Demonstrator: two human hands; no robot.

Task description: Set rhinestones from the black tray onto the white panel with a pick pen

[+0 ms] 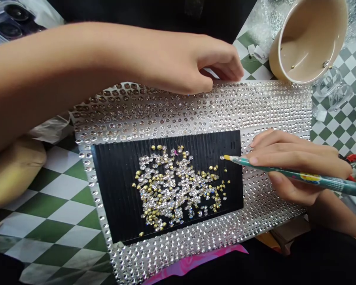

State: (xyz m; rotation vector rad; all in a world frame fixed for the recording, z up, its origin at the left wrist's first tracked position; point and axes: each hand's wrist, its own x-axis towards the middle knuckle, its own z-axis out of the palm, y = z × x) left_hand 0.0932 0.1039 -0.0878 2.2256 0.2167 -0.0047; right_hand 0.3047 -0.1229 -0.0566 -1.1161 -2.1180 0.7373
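Observation:
My right hand point(299, 162) grips a green pen-like picker point(281, 172) with a yellow tip. That tip touches or nearly touches a single clear rhinestone point(222, 157) on a black ribbed tray point(118, 178). Loose rhinestones point(178, 186), some clear side up and some gold side up, are heaped across the tray's middle. Beneath it lies a sheet covered in rows of rhinestones point(172, 107). My left hand point(207, 63) rests on the sheet's far edge, fingers bent and thumb apart from them, with nothing seen in its grasp.
A beige cup point(311, 39) lies tilted at the upper right with a few stones inside. Clear plastic rings point(334, 89) are beside it. A black panel point(154, 16) stands at the back, a phone point(12, 19) at the upper left. The tablecloth point(62, 206) is green-and-white checked.

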